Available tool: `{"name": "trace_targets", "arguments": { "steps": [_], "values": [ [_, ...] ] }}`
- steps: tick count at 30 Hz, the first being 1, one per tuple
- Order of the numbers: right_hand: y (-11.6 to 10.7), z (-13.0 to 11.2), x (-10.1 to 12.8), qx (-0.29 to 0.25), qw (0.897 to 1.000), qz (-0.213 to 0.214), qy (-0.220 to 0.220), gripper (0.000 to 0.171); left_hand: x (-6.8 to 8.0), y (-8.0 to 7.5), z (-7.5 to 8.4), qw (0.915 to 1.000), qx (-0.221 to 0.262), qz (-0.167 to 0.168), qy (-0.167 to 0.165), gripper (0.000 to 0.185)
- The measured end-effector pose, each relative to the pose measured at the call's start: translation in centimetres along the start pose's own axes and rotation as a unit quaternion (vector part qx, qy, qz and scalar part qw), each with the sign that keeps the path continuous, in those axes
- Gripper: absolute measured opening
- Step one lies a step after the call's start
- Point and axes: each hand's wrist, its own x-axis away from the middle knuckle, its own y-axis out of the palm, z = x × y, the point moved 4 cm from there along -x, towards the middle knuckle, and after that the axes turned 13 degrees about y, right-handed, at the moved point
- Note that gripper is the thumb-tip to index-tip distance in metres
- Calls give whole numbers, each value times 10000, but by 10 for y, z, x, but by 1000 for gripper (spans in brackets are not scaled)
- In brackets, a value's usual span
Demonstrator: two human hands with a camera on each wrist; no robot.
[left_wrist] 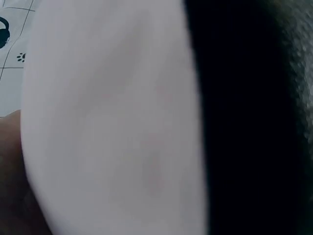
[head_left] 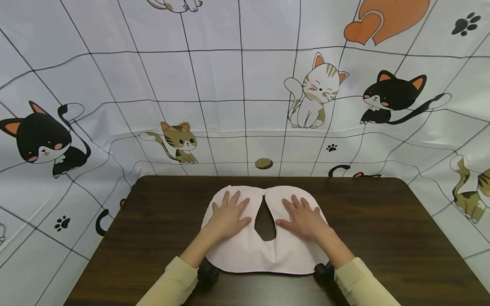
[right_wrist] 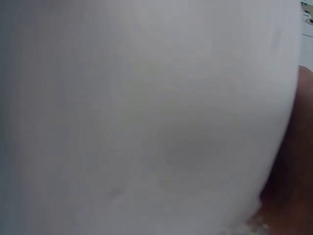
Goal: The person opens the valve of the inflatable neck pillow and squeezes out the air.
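A white sheet printed with cartoon cats (head_left: 314,91), paw prints and orange hearts is hanging behind and around a dark brown table (head_left: 383,229), filling the background from nine o'clock round to three o'clock. On the middle of the table, toward its near edge, a pale pink cloth (head_left: 260,255) is lying flat; it is rounded, with two lobes meeting at twelve o'clock and a dark teardrop opening showing the tabletop between them.

The left hand (head_left: 228,216) is resting palm down on the lobe at about ten o'clock of the opening, its fingers straight, spread and pointing away from the person, gripping nothing. The right hand (head_left: 302,219) is lying the same way on the lobe at about two o'clock, fingers flat and splayed, thumb pointing in toward the opening. Both are pressing the fabric against the tabletop, well apart from each other with the opening between them.

Pale yellow sleeves (head_left: 172,282) are covering both forearms, coming in from six o'clock.

The left wrist view is showing blurred pink fabric (left_wrist: 112,127) against a dark area at three o'clock; the right wrist view is almost wholly filled by the same blurred fabric (right_wrist: 146,117).
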Motion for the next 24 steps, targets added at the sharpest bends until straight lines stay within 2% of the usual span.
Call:
{"name": "trace_targets", "arguments": {
  "steps": [8,15,20,24],
  "values": [
    [0,-2,1,41,9999,10,129,79,-1,6,-2,10000,43,15,64,60],
    [2,-4,2,-3,9996,-43,277,77,0,7,-3,9998,19,157,149,59],
    [-7,-4,12,-163,9996,-80,226,74,5,1,-4,9995,119,253,153,60],
    [-17,-3,22,-370,9989,-132,242,73,13,-7,-3,9980,196,582,178,57]
  ]
}}
